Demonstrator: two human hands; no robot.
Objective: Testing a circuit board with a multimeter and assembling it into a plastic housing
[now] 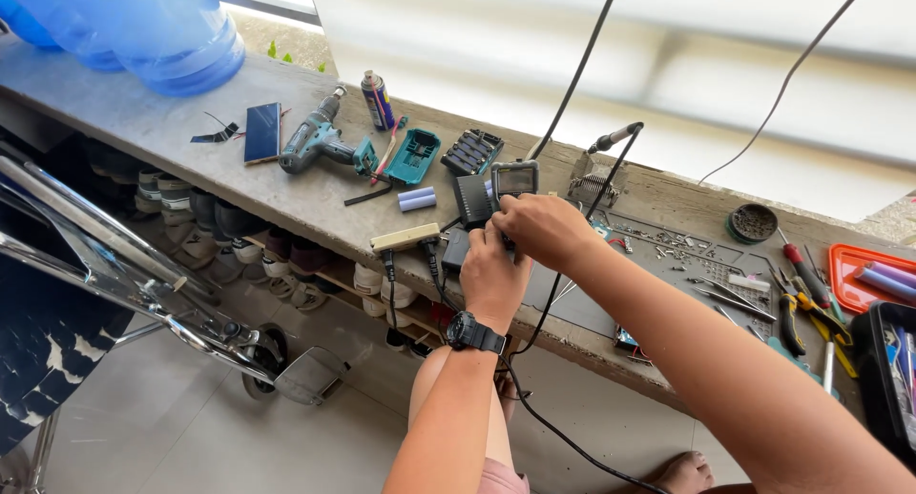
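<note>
Seated at the concrete ledge (286, 194), both hands up on the small dark unit (474, 200) at its front edge.

Step in hand, as I judge it: handling and adjusting the unit, not yet moving on to any tool. My left hand (491, 275) is curled around its lower side, fingers closed on the casing, wristwatch (474, 334) facing me. My right hand (544, 229) comes over the top, fingers bent down onto the unit beside its little grey screen (516, 179); whether the tips pinch something small there I cannot tell, they are hidden by the knuckles.

The unit: black, boxy, ribbed on its left face, screen tilted up toward me. A black cable (572, 74) rises from behind it, another drops past my knee.

Next move, I reckon, calls for a steady left grip while the right works finely; the unit sits close to the ledge's edge, so a slip could tip it off.

Nearby: beige power strip (405, 237) just left of my hands, two pale lilac cells (416, 199) behind it, teal cordless drill (320, 141) farther left, soldering iron (615, 136) in its stand to the right, pliers and screwdrivers (801, 294) well apart on the grey mat (668, 256).
</note>
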